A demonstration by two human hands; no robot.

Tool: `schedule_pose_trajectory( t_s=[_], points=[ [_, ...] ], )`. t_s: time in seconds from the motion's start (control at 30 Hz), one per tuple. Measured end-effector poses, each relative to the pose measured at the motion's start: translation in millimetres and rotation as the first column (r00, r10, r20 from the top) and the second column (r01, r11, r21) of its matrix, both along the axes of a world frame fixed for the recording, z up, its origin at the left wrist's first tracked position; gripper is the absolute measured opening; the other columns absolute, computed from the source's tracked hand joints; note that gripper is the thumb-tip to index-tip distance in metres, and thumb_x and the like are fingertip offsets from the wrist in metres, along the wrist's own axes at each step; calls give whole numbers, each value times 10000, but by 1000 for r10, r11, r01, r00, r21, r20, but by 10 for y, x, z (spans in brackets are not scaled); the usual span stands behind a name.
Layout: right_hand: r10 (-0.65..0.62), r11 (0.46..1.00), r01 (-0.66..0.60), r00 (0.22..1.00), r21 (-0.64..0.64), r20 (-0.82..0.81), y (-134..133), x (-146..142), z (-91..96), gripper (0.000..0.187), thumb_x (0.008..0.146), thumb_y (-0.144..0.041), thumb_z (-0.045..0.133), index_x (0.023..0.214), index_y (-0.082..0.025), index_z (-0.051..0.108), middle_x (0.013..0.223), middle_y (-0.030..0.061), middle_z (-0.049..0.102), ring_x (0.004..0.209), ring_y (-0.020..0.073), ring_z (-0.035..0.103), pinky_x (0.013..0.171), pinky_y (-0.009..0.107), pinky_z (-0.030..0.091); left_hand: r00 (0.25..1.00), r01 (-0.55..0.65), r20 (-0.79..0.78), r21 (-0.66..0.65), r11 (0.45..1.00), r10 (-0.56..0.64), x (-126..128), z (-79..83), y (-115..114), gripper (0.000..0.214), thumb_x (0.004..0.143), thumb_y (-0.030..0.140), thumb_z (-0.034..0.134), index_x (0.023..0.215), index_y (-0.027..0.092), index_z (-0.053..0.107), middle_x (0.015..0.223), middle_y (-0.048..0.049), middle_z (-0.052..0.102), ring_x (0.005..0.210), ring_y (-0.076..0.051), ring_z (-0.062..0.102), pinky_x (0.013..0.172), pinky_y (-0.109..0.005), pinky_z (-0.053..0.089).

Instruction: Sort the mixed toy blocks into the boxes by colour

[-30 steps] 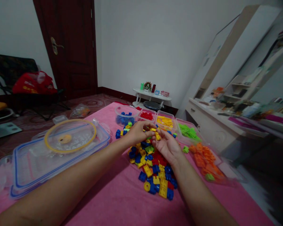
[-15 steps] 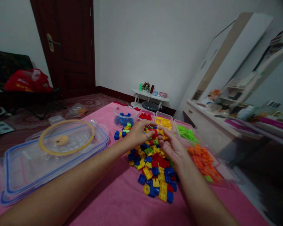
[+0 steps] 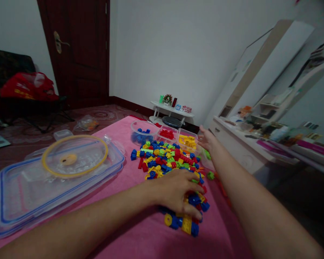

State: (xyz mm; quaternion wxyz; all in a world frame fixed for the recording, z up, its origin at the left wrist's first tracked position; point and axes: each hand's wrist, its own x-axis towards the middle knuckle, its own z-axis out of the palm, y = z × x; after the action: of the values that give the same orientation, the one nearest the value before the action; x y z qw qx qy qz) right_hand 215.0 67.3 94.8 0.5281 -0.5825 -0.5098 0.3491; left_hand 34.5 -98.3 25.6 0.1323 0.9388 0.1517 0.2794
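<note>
A pile of mixed toy building bricks [image 3: 164, 157] in blue, yellow, red and green lies on the pink cloth. My left hand [image 3: 178, 190] is over the pile's near part, palm down, thumb and fingers spread and touching bricks. Farther out, my right hand [image 3: 209, 141] hovers at the right edge of the clear box of yellow bricks [image 3: 187, 141]. Its fingers are apart and nothing shows in them. Beneath that forearm, the box of green bricks [image 3: 208, 155] is mostly hidden, and only a sliver of orange bricks [image 3: 221, 185] shows.
A round tub of blue bricks [image 3: 142, 136] and a box of red bricks [image 3: 166, 134] stand behind the pile. Clear blue-rimmed lids [image 3: 21, 212] lie stacked at left, under a round yellow-rimmed lid [image 3: 106, 154]. A cluttered white dresser [image 3: 232, 138] stands at right.
My hands have parted. The left came back toward me onto the near bricks and spread its fingers; the right moved outward over the boxes at the far right.
</note>
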Motion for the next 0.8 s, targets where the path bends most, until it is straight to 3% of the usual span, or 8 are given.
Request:
schedule_pose_trajectory(
  t_s=[0.1,0.17,0.27,0.37,0.47,0.57,0.7,0.8],
  points=[
    [16,999,-10,988,-42,152,-165,-43,-178,309,712,-417,650,899,-172,631,892,79,660,833,192,608,717,304,478,992,73,-111,116,991,-61,81,-96,-140,622,693,622,582,1177,233,590,1302,-108,488,1240,-314,391,1021,-488,289],
    [138,990,-122,942,-72,307,-294,-64,-314,272,656,-349,692,843,-152,670,861,74,679,829,199,612,737,296,464,991,63,-123,150,987,-45,107,-118,-148,605,713,631,553,1169,236,590,1288,-107,496,1242,-310,383,1031,-503,259],
    [262,962,-246,732,-114,629,-465,-67,-517,283,664,-337,663,871,-147,692,875,74,690,818,203,615,738,297,451,995,-16,-90,155,988,30,86,-50,-48,511,770,591,518,1098,213,626,1135,-102,584,1091,-252,505,981,-409,339],
    [173,980,-179,571,-83,802,-601,-66,-677,297,676,-335,638,919,-171,689,942,73,684,847,203,614,734,292,435,968,-231,-64,136,963,241,-28,72,131,352,839,463,492,1006,198,654,1006,-83,625,960,-202,560,855,-310,413],
    [89,995,-89,496,-51,864,-720,-80,-737,176,688,-310,623,803,-192,684,878,58,682,832,196,609,683,269,406,814,-557,-103,141,818,572,-214,143,334,237,846,293,484,983,211,658,952,-71,637,932,-196,573,775,-283,432],
    [27,999,-37,479,-10,878,-804,-93,-701,126,703,-323,614,736,-206,647,777,35,665,755,181,594,610,253,356,635,-723,-243,145,675,733,-385,130,493,205,801,277,526,923,215,679,916,-78,651,908,-217,591,741,-292,445],
    [-57,988,-95,514,123,856,-789,-138,-671,152,749,-349,568,776,-205,607,774,35,642,721,175,570,608,260,351,607,-734,-346,101,671,716,-458,45,572,250,775,359,564,960,239,684,928,-89,656,898,-239,607,748,-314,457],
    [-72,953,-211,540,217,839,-703,-225,-734,145,766,-291,546,864,-199,602,889,60,643,843,198,571,727,292,394,606,-743,-333,85,663,722,-433,-14,578,319,792,331,539,1080,250,646,994,-108,631,912,-250,610,755,-329,465]
  ],
)
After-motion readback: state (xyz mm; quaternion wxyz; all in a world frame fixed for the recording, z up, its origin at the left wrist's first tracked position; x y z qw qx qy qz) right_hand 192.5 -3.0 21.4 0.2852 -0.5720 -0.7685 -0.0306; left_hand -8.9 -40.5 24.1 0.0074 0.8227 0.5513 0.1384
